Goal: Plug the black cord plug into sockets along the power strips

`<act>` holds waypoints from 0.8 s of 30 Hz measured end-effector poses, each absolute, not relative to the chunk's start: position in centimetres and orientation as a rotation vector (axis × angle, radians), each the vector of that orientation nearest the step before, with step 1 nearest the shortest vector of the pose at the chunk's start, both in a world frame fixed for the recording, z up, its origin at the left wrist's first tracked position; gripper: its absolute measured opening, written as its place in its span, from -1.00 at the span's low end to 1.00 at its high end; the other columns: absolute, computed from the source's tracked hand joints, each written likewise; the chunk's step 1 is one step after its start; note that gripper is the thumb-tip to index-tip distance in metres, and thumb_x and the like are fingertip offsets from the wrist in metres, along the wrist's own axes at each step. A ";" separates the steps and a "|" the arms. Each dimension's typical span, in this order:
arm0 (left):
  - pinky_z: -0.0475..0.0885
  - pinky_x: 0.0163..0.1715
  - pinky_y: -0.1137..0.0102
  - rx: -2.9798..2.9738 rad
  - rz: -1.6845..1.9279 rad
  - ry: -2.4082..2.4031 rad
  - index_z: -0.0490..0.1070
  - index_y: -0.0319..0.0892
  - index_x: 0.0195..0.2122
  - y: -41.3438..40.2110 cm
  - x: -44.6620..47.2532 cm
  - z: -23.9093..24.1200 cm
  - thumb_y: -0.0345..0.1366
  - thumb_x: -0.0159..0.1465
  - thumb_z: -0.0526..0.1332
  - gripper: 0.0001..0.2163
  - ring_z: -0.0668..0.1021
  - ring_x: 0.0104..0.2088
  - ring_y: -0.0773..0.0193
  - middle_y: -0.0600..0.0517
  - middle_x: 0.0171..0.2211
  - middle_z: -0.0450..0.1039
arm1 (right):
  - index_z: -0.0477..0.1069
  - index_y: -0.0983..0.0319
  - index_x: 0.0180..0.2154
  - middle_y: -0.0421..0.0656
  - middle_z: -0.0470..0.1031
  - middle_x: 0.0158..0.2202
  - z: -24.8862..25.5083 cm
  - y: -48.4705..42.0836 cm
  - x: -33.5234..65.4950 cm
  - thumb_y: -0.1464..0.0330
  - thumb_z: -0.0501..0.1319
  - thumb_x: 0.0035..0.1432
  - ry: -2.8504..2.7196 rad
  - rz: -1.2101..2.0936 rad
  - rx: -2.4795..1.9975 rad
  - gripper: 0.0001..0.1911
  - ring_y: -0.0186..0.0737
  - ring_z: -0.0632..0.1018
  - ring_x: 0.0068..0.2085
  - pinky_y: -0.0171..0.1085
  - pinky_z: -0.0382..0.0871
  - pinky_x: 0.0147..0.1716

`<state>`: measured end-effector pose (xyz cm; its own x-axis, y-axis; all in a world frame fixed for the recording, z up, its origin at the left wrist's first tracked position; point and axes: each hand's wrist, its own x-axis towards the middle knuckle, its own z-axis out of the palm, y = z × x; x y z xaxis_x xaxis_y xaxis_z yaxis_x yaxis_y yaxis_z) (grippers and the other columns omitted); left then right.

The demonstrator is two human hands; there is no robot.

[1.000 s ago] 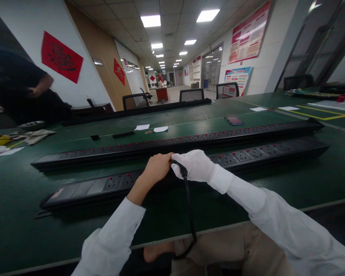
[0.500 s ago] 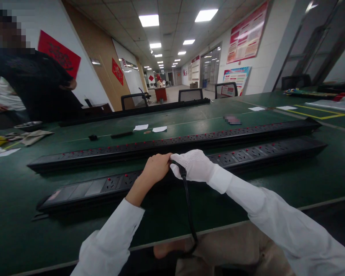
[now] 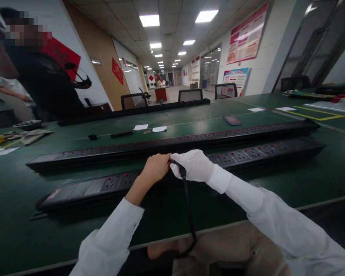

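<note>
My right hand [image 3: 191, 165], in a white dotted glove, is closed around the black plug [image 3: 182, 170] of a power cord. The black cord [image 3: 189, 207] hangs from it over the table's near edge. My bare left hand [image 3: 157, 168] meets the glove, its fingers closed on the plug's front end; the fingertips and prongs are hidden. Both hands are above the middle of the nearer black power strip [image 3: 248, 153], which has sockets and red lights or buttons. Behind it lies a second, longer power strip [image 3: 172, 143], parallel to the first.
The green table [image 3: 126, 237] spans the view. White paper slips [image 3: 159, 129], a small black object [image 3: 92, 137] and a dark bar [image 3: 121, 134] lie beyond the strips. A person in black [image 3: 46, 76] stands at the far left. Chairs [image 3: 190, 94] line the far side.
My hands keep almost the same pose on the plug. The person at the left has shifted right with an arm raised, and a dark thin object now shows at their other hand.
</note>
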<state>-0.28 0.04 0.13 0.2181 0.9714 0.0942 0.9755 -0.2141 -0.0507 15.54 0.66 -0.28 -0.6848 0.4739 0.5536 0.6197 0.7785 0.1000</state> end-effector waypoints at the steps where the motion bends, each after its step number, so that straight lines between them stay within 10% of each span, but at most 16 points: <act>1: 0.33 -0.23 0.29 -2.370 -0.059 -1.914 0.36 -0.05 -0.16 0.0 -0.2 0.2 -0.27 0.24 -0.07 -0.74 0.49 -0.19 0.12 -0.05 -0.25 0.47 | 0.32 0.24 -0.26 -0.15 0.47 -0.47 -0.3 0.7 15.6 0.22 -0.12 0.16 -2.461 -0.378 -0.813 -0.67 -0.33 0.45 -0.45 -0.37 0.12 -0.44; 24: 0.33 -0.24 0.28 -2.373 -0.053 -1.900 0.37 -0.03 -0.16 0.0 -0.3 0.2 -0.27 0.23 -0.07 -0.73 0.49 -0.19 0.10 -0.04 -0.24 0.47 | 0.31 0.24 -0.28 -0.15 0.47 -0.47 -0.4 0.6 15.5 0.22 -0.11 0.16 -2.454 -0.380 -0.825 -0.68 -0.33 0.45 -0.45 -0.37 0.11 -0.45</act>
